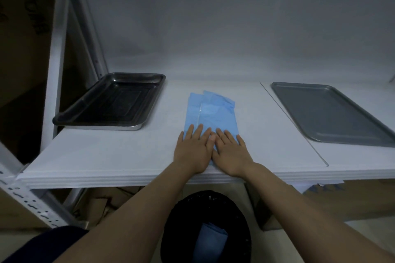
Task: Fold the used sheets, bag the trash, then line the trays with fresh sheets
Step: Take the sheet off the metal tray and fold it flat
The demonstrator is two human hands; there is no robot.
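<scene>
A folded blue sheet (210, 111) lies in a narrow strip on the white shelf (106, 151), running away from me. My left hand (193, 149) and my right hand (232, 153) press flat on its near end, side by side, fingers straight and touching. A black metal tray (64, 116) stands bare at the back left. A flat grey tray (333, 113) lies bare at the right. Below the shelf edge a black-lined trash bin (177, 226) holds a folded blue sheet (210, 241).
A white slotted rack post (30, 200) runs diagonally at the lower left, with another upright behind the black tray. Cardboard boxes (102, 203) sit under the shelf. A thin seam (295, 126) crosses the shelf left of the grey tray.
</scene>
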